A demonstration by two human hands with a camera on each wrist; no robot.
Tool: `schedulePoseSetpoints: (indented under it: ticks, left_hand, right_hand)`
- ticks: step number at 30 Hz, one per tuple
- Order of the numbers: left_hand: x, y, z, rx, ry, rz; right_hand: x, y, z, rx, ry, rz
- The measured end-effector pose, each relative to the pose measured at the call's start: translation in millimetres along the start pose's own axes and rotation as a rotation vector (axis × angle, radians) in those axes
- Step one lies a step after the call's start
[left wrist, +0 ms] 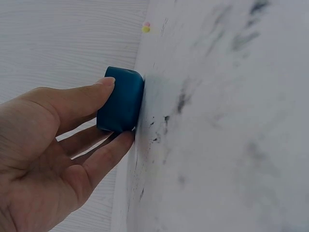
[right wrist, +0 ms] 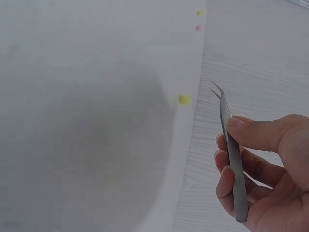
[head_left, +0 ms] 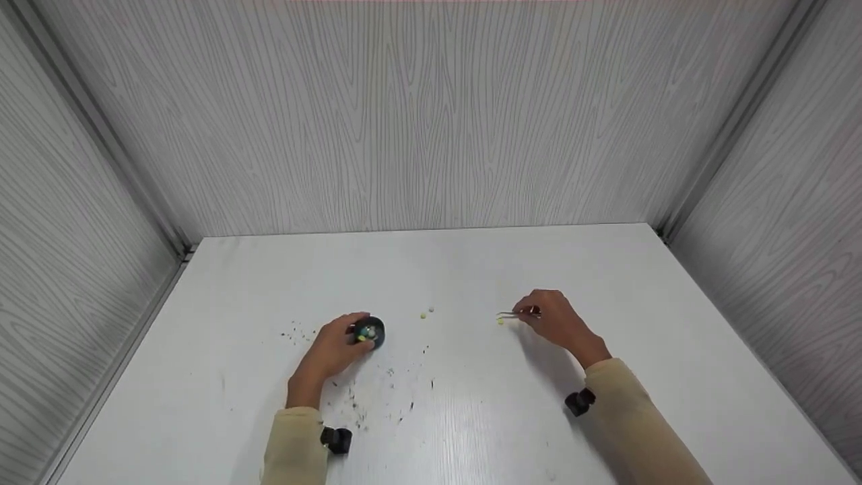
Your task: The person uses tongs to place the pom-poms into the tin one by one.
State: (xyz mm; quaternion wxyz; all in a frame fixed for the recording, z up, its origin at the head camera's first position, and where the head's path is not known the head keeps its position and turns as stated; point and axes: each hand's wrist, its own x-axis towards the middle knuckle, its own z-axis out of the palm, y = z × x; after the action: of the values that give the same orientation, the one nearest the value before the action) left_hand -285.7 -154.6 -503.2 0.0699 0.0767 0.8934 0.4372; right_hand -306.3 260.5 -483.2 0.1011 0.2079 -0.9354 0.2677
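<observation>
On the left of the table, my left hand (head_left: 335,347) grips a small blue cup (left wrist: 123,104) by its side, thumb on one face and fingers round the other. Several coloured beads (head_left: 368,332) lie inside the cup. My right hand (head_left: 555,320) pinches a pair of metal tweezers (right wrist: 236,174) between thumb and fingers. The bent tips of the tweezers stand slightly apart with nothing between them. Close by those tips, a yellow bead (right wrist: 185,99) lies on the table.
Between the hands lie another yellow bead (head_left: 423,316) and a pink bead (right wrist: 198,28). Dark smudges (head_left: 357,407) mark the white table (head_left: 471,269) around the left hand. Grey wood-grain panels (head_left: 431,121) rise behind the table and at both sides.
</observation>
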Motion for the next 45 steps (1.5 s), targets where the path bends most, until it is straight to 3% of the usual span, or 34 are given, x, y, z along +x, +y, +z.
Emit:
schedulePoseSetpoints:
  ticks: [37,45]
  left_hand:
    - [-0.3,-2.5,1.6,0.003,0.018,0.008]
    - [-2.1,0.2,0.2,0.027,0.017,0.025]
  right_hand:
    - [-2.1,9.5,1.0,-0.015,-0.058,0.084]
    - [-1.8,10.6,0.6,-0.018,-0.022,0.036]
